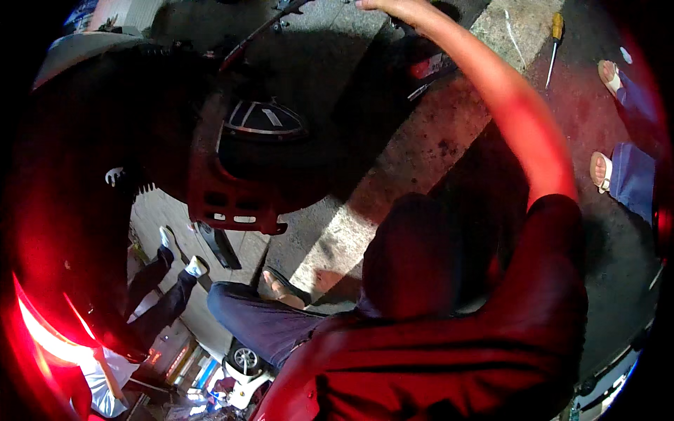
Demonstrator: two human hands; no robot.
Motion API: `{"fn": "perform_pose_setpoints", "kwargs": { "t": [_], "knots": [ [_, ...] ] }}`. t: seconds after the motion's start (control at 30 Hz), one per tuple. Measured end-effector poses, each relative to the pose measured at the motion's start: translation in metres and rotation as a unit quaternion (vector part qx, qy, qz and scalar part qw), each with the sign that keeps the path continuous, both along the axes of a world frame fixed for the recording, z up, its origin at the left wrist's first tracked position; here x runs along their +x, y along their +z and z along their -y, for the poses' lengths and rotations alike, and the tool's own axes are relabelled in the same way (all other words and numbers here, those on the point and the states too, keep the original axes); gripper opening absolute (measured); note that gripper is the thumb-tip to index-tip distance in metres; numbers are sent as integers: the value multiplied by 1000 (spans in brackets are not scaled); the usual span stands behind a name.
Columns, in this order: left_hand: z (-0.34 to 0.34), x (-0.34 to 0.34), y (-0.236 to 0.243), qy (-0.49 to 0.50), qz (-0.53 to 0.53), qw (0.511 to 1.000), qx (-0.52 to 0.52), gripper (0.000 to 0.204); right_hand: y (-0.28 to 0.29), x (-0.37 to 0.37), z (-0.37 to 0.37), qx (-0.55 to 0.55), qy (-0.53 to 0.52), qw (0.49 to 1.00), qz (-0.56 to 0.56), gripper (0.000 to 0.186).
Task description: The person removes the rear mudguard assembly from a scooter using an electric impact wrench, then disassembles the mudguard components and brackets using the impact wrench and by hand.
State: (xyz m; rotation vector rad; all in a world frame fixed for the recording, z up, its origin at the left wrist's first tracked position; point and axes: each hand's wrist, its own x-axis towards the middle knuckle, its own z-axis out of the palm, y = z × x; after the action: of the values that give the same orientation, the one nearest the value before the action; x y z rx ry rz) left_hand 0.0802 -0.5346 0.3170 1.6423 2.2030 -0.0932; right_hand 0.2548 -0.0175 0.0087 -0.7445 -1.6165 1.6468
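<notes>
The right grip [382, 5], cropped at the view's edge, could not be judged apart or together; a misstep by the sandalled foot [613, 79] risked sending the screwdriver [557, 31] rolling.

The scene is dim and high in contrast. A glaring red light [53, 333] at the lower left washes out to near white; red also tints the right arm [523, 119] and the shirt [421, 358], while the right hand [387, 5] looks paler. Bright patches on the ground [340, 238] meet deep, detail-swallowing shadow. Fisheye distortion bends edges toward the rim, where the corners go black.
</notes>
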Motion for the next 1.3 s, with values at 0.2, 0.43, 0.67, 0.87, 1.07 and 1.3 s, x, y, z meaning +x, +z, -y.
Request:
{"fn": "perform_pose_setpoints", "kwargs": {
  "t": [0.2, 0.43, 0.67, 0.87, 1.07, 1.3],
  "knots": [
    [13, 1, -10, 17, 17, 1000, -9, 50, 43, 11, -21, 115, -53, 958, 257, 57],
    [18, 4, -9, 29, 22, 999, -16, 49, 91, -16, -71, 282, -70, 880, 375, 66],
    [19, 7, -6, 30, 26, 999, -18, 48, 79, -24, -99, 198, -21, 924, 326, 54],
    [21, 9, -11, 33, 28, 999, -20, 48, 106, -35, -97, 300, 17, 844, 444, 52],
    [28, 13, -16, 31, 34, 999, -15, 47, 118, -24, -91, 209, 26, 881, 423, 49],
    [30, 14, -9, 29, 22, 999, -5, 46, 110, -8, -79, 89, 53, 922, 373, 46]
  ]
}}
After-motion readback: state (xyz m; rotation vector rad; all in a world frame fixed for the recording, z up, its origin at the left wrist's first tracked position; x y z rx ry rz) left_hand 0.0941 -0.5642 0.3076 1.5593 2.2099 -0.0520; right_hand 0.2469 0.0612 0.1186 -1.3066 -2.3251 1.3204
